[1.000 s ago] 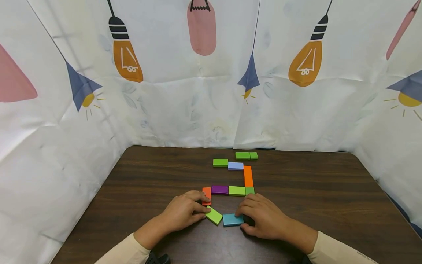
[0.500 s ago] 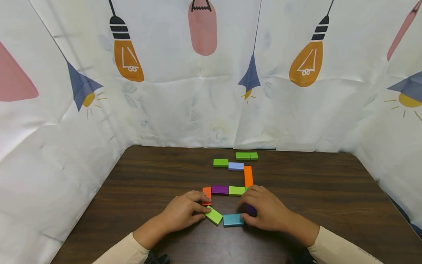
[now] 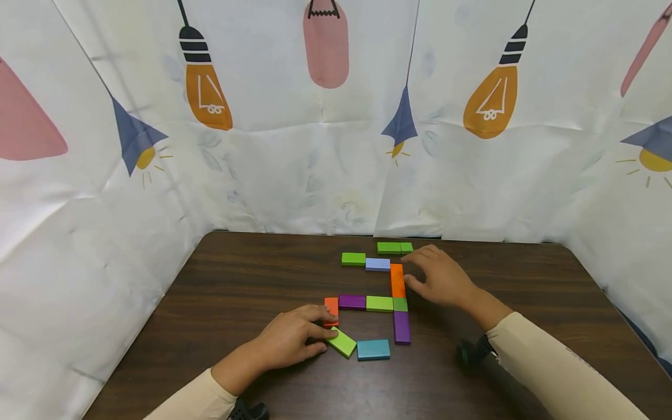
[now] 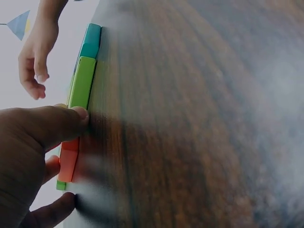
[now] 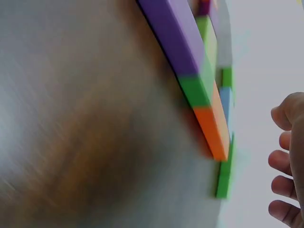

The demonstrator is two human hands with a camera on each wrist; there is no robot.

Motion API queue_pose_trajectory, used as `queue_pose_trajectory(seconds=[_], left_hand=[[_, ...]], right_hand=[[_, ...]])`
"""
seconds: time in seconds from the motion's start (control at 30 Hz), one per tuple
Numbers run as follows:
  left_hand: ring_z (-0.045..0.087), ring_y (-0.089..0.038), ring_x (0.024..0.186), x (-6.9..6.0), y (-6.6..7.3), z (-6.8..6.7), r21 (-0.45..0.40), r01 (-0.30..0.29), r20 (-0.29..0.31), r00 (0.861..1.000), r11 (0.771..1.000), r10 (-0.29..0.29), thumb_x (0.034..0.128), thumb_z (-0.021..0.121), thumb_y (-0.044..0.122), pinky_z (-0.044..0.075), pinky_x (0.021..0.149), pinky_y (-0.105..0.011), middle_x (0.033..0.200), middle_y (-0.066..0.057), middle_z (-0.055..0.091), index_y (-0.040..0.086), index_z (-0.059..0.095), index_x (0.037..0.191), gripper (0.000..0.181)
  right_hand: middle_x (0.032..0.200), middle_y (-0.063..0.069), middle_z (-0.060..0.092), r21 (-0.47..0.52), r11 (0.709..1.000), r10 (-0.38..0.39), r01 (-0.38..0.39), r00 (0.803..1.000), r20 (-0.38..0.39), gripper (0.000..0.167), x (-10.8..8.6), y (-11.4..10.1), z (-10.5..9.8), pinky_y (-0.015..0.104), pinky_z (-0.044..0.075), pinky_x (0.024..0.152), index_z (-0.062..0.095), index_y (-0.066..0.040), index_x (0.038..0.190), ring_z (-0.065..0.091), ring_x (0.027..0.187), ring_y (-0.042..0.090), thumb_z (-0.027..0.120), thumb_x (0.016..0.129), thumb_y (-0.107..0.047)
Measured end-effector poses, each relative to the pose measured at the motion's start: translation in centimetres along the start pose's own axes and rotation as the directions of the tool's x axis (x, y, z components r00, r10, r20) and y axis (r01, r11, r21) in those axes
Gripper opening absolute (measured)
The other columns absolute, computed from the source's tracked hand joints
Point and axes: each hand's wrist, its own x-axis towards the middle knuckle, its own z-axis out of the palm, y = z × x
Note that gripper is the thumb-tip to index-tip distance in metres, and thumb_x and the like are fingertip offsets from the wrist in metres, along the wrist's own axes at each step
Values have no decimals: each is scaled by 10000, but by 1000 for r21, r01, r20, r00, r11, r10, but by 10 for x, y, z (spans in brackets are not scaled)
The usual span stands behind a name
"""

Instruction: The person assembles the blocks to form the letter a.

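My left hand (image 3: 294, 338) rests on the table at the left of the blocks. Its fingertips touch a red-orange block (image 3: 331, 309) and its thumb touches a tilted lime block (image 3: 343, 343); its fingers are not curled round either. In the left wrist view the thumb lies against the lime block (image 4: 83, 80). My right hand (image 3: 443, 280) hovers beside the long orange block (image 3: 398, 280) with loosely bent fingers, holding nothing. A purple block (image 3: 402, 328) lies below a small green block (image 3: 400, 304). To their left is a teal block (image 3: 373, 350), apart from the purple one.
A purple block (image 3: 352, 302) and a lime block (image 3: 379, 303) join the row with the small green one. Farther back lie a green block (image 3: 354, 259), a light blue block (image 3: 378, 265) and a pair of green blocks (image 3: 389, 248). A printed cloth hangs behind the brown table (image 3: 252, 274).
My right hand has let go of a purple block, which now lies below the small green block, and has moved away toward the back. My left hand has stayed in place.
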Motion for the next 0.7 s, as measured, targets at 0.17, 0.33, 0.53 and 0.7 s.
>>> queue_pose_trajectory(seconds=[0.17,0.33,0.53,0.7], left_hand=[[531,-190,1329,1,0,-1,17,-18,4,1000,1000,18,932,784,274,432,1093,-443,1375,54,618,261,764,1252,321],[522,-202,1340,1,0,-1,8,-10,14,1000,1000,10,932,783,271,408,1113,-471,1380,49,613,254,762,1258,326],[513,-223,1351,0,0,-2,-19,-2,20,1000,1000,3,931,785,250,422,1084,-542,1397,41,597,243,753,1275,346],[520,-235,1344,-1,0,-1,-21,-14,5,1000,1000,15,919,797,228,443,1049,-578,1391,36,600,237,755,1270,354]], right_hand=[[1298,112,650,-21,998,62,-61,997,50,435,11,23,-3,552,377,1105,659,-45,1320,544,1249,334,709,961,-285],[1380,156,605,-40,993,111,-107,988,106,504,16,38,2,570,365,1113,610,-33,1395,511,1305,370,685,972,-295],[1485,213,504,-53,990,137,-129,970,202,569,20,47,14,611,309,1135,521,-30,1487,424,1374,434,654,985,-261],[1545,218,435,-62,990,137,-126,960,243,547,22,51,21,620,291,1141,521,-33,1491,374,1410,452,631,989,-220]])
